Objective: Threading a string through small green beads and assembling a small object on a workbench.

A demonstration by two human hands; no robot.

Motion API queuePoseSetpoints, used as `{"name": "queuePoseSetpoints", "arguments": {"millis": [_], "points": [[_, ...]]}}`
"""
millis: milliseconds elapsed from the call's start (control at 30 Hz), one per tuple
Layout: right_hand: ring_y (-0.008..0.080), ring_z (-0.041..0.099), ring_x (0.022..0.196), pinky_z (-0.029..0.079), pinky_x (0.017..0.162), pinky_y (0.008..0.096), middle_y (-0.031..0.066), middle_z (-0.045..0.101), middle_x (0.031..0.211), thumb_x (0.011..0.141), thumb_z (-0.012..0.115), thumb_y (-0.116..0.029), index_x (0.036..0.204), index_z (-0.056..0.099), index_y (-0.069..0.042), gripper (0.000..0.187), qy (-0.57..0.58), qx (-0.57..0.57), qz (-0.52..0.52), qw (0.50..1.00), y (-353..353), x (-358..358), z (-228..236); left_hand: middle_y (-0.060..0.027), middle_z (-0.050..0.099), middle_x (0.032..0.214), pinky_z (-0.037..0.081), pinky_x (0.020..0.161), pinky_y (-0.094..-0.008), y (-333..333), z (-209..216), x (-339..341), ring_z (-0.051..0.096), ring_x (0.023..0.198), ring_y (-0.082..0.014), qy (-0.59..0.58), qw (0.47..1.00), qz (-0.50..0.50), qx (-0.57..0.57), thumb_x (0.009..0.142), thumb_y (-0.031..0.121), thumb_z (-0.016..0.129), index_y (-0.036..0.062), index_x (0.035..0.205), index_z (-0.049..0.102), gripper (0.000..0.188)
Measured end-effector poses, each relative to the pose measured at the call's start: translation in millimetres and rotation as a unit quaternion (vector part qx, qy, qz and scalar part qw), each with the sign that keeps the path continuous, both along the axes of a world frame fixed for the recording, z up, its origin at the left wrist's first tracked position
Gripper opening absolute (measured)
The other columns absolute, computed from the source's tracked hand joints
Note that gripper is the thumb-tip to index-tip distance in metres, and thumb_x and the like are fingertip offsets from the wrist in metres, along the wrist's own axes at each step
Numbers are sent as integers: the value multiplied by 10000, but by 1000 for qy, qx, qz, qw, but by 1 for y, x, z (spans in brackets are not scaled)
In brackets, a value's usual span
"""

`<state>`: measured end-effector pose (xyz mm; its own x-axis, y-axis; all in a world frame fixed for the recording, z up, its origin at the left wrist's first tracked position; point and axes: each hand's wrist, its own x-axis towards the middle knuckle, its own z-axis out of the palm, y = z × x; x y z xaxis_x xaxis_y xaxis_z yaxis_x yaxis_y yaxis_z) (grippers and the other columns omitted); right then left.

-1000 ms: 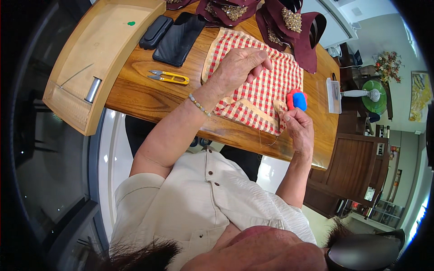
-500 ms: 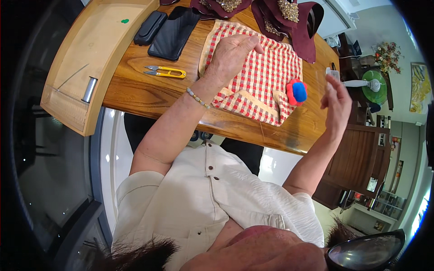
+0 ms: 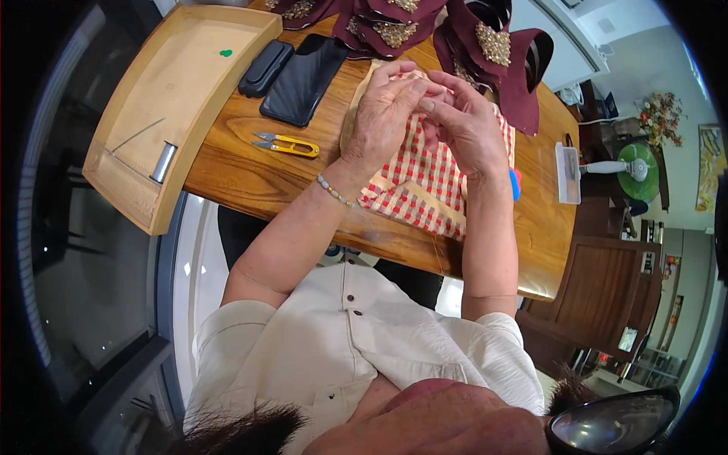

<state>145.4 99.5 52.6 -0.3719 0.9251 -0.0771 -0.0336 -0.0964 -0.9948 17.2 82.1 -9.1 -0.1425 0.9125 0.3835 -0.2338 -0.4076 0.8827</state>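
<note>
Both hands meet over a red, cream and brown checked cloth (image 3: 432,171) on the wooden table. My left hand (image 3: 383,114), with a beaded bracelet at its wrist, has its thumb and fingers pressed together. My right hand (image 3: 472,133) touches or nearly touches it at the fingertips, its thumb against the index finger. Whatever they pinch is too small to make out. Behind my right forearm, a blue and red soft pincushion (image 3: 516,184) is mostly hidden. A fine thread hangs from the cloth near the table's front edge.
Yellow thread snips (image 3: 288,144) lie left of the cloth, near a black phone (image 3: 303,80) and dark case (image 3: 265,68). A wooden tray (image 3: 178,87) holds a thread spool (image 3: 163,162). Maroon beaded fabric (image 3: 516,68) lies behind; a small plastic box (image 3: 567,173) stands right.
My right hand has come in from the right side to meet my left over the cloth, and its forearm now covers most of the pincushion. The view has shifted slightly.
</note>
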Motion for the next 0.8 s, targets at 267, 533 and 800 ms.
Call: {"name": "queuePoseSetpoints", "arguments": {"millis": [267,533,800], "points": [[13,440,508,318,406,153,-37,502,647,862,657,-119,1189,450,49,422,9,9,-39,999,2,-1,-10,-65,553,1211,429,822,-240,2,4,-4,502,1105,-116,52,998,-19,-6,978,301,475,44,1023,704,347],[64,457,551,379,505,217,-20,474,613,846,679,-93,1146,448,57,408,-227,277,-114,927,-8,-7,-15,-32,577,1205,441,728,-233,2,2,-6,551,980,-85,78,997,12,-23,974,321,460,46,1077,684,369],[92,568,588,446,529,257,42,606,645,864,670,-117,956,607,-6,157,-305,322,-103,890,-10,-4,-19,-53,606,1194,462,690,-217,2,2,-5,590,913,-101,106,994,18,-8,977,317,447,3,1097,657,396]]}}
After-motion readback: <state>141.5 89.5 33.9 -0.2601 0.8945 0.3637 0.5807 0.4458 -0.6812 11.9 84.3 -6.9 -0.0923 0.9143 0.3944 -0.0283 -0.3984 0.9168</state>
